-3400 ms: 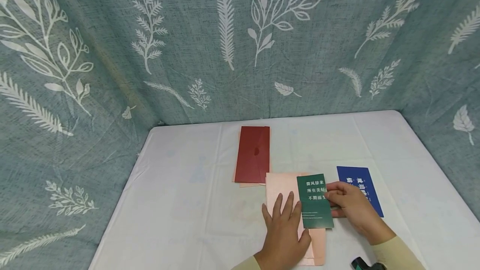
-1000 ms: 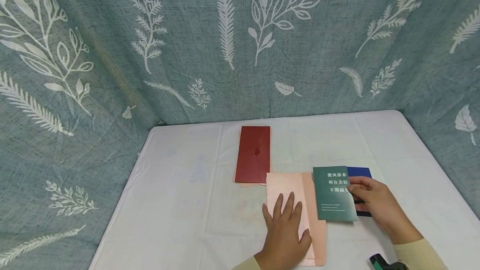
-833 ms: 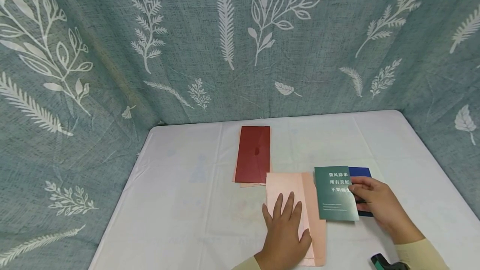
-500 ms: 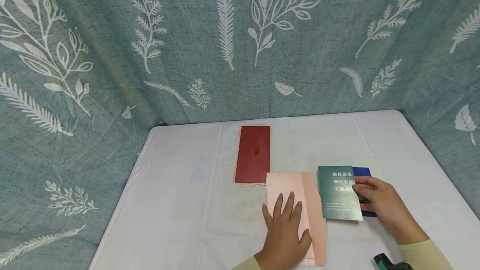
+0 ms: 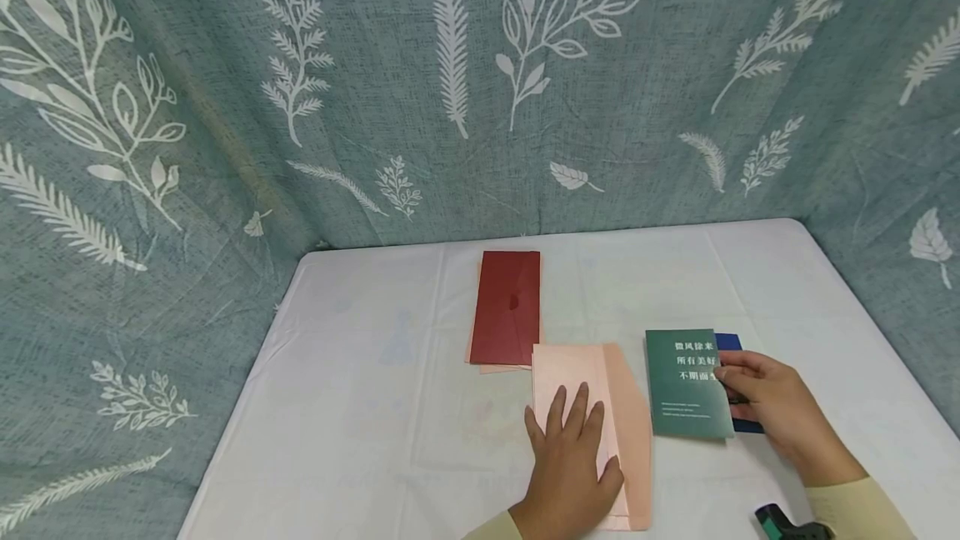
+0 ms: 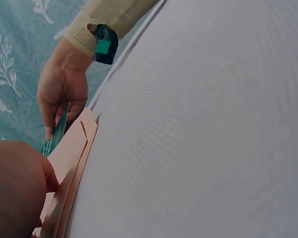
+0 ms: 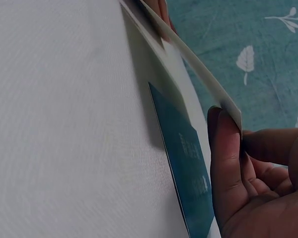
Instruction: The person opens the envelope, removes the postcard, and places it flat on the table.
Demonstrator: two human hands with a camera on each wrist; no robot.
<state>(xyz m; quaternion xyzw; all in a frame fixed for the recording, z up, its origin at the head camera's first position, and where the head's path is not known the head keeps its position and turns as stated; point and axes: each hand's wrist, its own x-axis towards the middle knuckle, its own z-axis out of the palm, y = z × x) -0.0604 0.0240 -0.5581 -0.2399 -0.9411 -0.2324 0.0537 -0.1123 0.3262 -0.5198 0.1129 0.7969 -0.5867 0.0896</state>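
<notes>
My right hand (image 5: 783,407) pinches the right edge of a green card (image 5: 684,386) with white writing. In the right wrist view the card (image 7: 198,79) is raised and tilted, with thumb and fingertips at its edge. A blue card (image 5: 728,342) lies on the table beneath it, mostly hidden in the head view. My left hand (image 5: 570,473) rests with fingers spread on a pink envelope (image 5: 633,440), whose flap lies opened out to the right. The left wrist view shows several layers in the pink stack (image 6: 74,183) under that hand.
A dark red envelope (image 5: 504,307) with a seal lies farther back on top of pink ones. The white-covered table (image 5: 360,407) has a patterned green curtain (image 5: 390,90) behind it. A black wrist strap (image 5: 787,523) shows by the right sleeve.
The green card in my right hand has moved right, off the pink envelope and over the blue card, uncovering the envelope's flap. My left hand has stayed in place.
</notes>
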